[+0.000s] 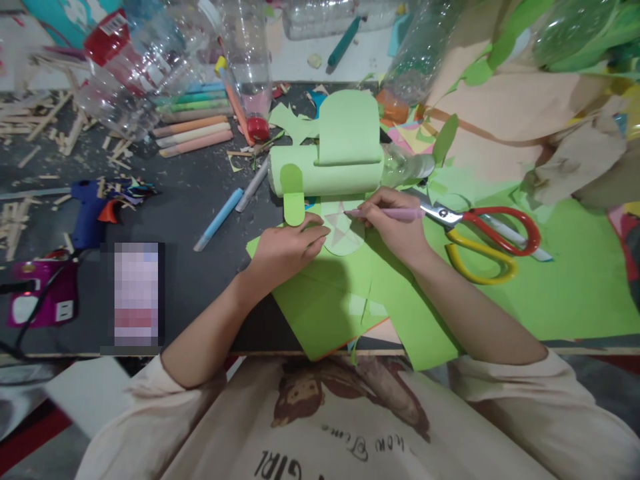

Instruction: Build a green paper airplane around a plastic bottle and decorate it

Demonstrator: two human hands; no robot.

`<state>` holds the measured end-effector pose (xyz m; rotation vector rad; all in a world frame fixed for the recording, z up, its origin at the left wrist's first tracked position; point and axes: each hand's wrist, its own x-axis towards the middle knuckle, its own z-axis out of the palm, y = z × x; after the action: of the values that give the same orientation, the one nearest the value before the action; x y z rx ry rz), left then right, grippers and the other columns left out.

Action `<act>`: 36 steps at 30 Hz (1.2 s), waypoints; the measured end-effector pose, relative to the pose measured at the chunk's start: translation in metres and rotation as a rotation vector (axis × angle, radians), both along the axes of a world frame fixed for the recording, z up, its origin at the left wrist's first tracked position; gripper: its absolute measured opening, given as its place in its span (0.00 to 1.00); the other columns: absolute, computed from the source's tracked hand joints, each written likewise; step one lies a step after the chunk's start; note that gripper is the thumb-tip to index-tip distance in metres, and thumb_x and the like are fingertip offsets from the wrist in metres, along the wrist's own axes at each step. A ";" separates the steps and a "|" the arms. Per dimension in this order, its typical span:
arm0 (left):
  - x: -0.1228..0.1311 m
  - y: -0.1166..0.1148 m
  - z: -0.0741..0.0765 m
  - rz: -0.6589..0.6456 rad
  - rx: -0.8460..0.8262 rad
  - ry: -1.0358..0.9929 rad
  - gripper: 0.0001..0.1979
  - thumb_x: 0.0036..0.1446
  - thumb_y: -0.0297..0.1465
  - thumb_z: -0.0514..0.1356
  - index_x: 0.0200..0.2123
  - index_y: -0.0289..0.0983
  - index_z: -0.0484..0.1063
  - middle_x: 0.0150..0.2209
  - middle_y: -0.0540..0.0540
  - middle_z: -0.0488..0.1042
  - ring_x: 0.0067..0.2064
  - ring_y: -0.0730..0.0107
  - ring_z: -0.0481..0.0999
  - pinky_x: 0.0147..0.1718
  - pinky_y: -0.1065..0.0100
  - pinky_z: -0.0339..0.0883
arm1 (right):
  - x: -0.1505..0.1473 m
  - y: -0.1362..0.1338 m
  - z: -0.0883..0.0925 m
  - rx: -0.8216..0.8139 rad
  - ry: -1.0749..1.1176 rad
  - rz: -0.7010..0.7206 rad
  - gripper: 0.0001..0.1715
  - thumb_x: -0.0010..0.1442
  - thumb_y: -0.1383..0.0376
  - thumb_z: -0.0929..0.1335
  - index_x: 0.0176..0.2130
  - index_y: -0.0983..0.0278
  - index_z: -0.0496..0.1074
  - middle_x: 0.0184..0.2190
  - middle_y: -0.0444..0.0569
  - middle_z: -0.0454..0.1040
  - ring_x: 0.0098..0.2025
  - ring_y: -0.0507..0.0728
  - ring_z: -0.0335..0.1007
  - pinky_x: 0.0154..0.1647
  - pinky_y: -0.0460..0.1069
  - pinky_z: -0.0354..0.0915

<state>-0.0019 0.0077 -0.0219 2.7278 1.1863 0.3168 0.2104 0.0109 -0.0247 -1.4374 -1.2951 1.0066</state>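
**Pen tip meets the star from the right, left fingers at the far edge**

The pale green flap (346, 244) lies at the centre of the frame, its rounded end toward the bottom and its long axis running down the picture. A star (342, 227) is marked on it in faint, brownish lines. The purple pen (404, 214) comes in from the right, lying nearly level across the frame and so roughly square to the flap. Its tip points left, at the star's upper right part; whether it touches the paper I cannot tell.

The right hand (393, 220) is the nearer to the star by way of that tip: its grip is narrow, thumb and fingers pinched round the pen close to the point. The left hand (293, 250) lies flat on the other side, fingers spread loosely and holding nothing visible, fingertips at the flap's left edge.

Just above both hands, the wrapped bottle (340, 175) lies on its side across the frame, neck to the right. Green sheets (320, 300) spread below the flap over the worktop (200, 300). Scissors (447, 215) lie right of the right hand, handles toward the frame's right; a blue marker (219, 220) slants at centre left, beyond the left hand.
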 end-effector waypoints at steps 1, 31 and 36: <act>0.000 0.000 0.000 -0.005 0.008 -0.007 0.20 0.71 0.36 0.45 0.44 0.41 0.77 0.45 0.49 0.81 0.27 0.76 0.77 0.22 0.69 0.57 | 0.000 0.000 0.000 0.000 -0.004 -0.001 0.11 0.49 0.69 0.69 0.18 0.61 0.67 0.16 0.39 0.68 0.21 0.51 0.64 0.23 0.47 0.58; -0.002 0.001 0.000 -0.038 0.065 -0.061 0.20 0.72 0.36 0.44 0.43 0.40 0.76 0.44 0.49 0.81 0.30 0.75 0.79 0.23 0.71 0.59 | 0.003 -0.015 0.002 -0.059 0.076 0.176 0.10 0.54 0.59 0.74 0.29 0.62 0.74 0.25 0.44 0.75 0.26 0.52 0.69 0.27 0.48 0.65; -0.002 0.001 -0.002 -0.044 0.094 -0.077 0.20 0.72 0.36 0.45 0.42 0.40 0.76 0.43 0.50 0.81 0.27 0.76 0.77 0.23 0.71 0.58 | 0.003 -0.014 -0.002 -0.062 0.073 0.153 0.09 0.54 0.59 0.73 0.28 0.61 0.73 0.24 0.43 0.75 0.26 0.52 0.68 0.28 0.48 0.64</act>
<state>-0.0039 0.0087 -0.0238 2.7890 1.1166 0.4792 0.2130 -0.0026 -0.0262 -1.3507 -1.3461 1.1994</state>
